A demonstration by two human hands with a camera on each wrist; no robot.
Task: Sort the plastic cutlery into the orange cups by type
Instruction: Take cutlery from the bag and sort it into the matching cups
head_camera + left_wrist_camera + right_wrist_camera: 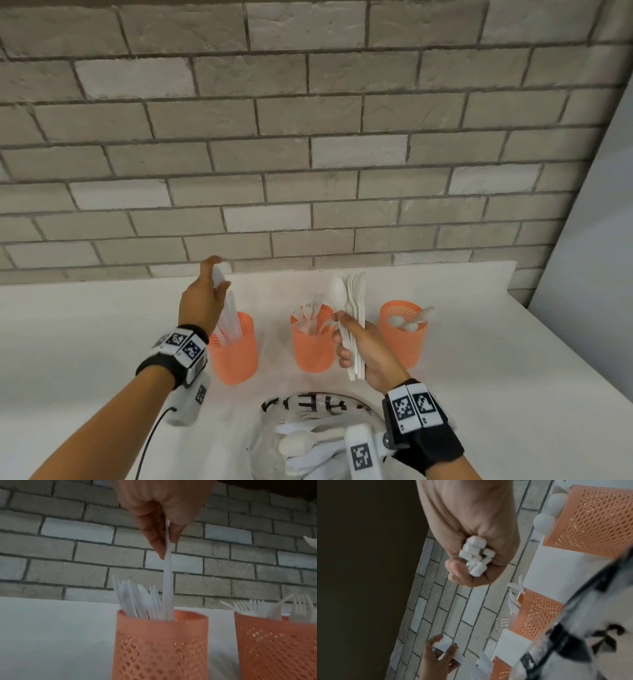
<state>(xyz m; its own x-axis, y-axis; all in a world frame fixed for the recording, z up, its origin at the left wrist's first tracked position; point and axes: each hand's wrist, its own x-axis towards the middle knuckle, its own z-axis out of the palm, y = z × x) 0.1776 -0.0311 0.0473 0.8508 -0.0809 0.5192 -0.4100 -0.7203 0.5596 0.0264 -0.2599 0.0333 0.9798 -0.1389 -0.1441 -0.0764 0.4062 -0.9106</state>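
Note:
Three orange perforated cups stand in a row on the white counter. The left cup [233,353] holds several white knives, the middle cup [313,346] forks, the right cup [403,334] spoons. My left hand [205,301] hovers above the left cup and pinches a white knife [167,574] whose lower end dips inside that cup [159,642]. My right hand [363,349] grips a bundle of white cutlery [352,308] upright in front of the middle cup, a spoon bowl at the top. The handle ends of the bundle [476,555] stick out of my fist.
A clear bowl [274,431] with black lettering sits at the near edge and holds more white cutlery. A grey brick wall [308,137] stands right behind the counter. The fork cup [274,642] stands close to the right of the knife cup.

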